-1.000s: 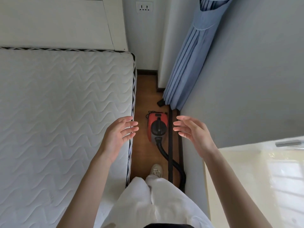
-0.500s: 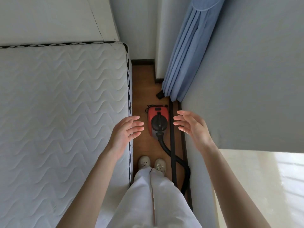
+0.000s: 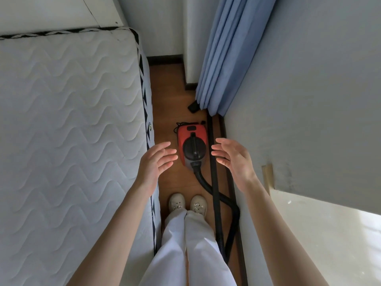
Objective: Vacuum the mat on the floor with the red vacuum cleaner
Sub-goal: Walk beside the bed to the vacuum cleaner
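Observation:
The red vacuum cleaner (image 3: pixel 192 144) with a black round top and handle stands on the wooden floor in the narrow gap between bed and wall. Its black hose (image 3: pixel 208 186) curves back toward my feet, and a black tube (image 3: pixel 214 182) lies along the wall. My left hand (image 3: pixel 155 164) hovers left of the vacuum, fingers relaxed, holding nothing. My right hand (image 3: pixel 233 159) hovers right of it, also empty with fingers spread. Both hands are above the vacuum, not touching it. No mat is in view.
A white quilted mattress (image 3: pixel 68 129) fills the left. A blue curtain (image 3: pixel 222 65) hangs ahead on the right, with a small black nozzle (image 3: pixel 193 108) at its foot. A grey wall (image 3: pixel 309 100) closes the right side. My shoes (image 3: pixel 187 204) stand on the floor strip.
I have stepped forward and looked further down; both feet now stand together behind the vacuum. My hands stay open on either side of it, a little lower.

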A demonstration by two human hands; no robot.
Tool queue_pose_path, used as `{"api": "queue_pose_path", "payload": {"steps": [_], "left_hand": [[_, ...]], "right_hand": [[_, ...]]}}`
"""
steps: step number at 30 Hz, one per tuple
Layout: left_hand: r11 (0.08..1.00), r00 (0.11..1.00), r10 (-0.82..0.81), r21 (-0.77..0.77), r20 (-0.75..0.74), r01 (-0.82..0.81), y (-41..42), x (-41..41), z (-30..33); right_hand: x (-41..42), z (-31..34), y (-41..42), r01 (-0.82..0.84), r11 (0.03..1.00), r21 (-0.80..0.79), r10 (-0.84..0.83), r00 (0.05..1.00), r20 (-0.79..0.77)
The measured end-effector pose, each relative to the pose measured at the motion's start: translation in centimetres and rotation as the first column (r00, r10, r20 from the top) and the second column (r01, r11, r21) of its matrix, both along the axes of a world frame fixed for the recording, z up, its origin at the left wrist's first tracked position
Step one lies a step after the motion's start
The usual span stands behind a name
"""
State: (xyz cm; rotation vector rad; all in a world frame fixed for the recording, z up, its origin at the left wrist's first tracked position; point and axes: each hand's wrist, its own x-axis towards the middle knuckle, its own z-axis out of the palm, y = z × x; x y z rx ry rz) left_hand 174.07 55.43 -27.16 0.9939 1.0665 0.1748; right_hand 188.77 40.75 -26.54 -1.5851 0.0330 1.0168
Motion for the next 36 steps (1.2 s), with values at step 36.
{"api": "queue_pose_path", "payload": {"steps": [36], "left_hand": [[0.977, 0.937, -0.181, -0.167, -0.298, 0.136, 1.7, 10.9, -35.6]], "right_hand": [[5.2, -38.4, -0.1, -0.243, 0.838, -0.489, 0.259, 0.965, -0.035]]}}
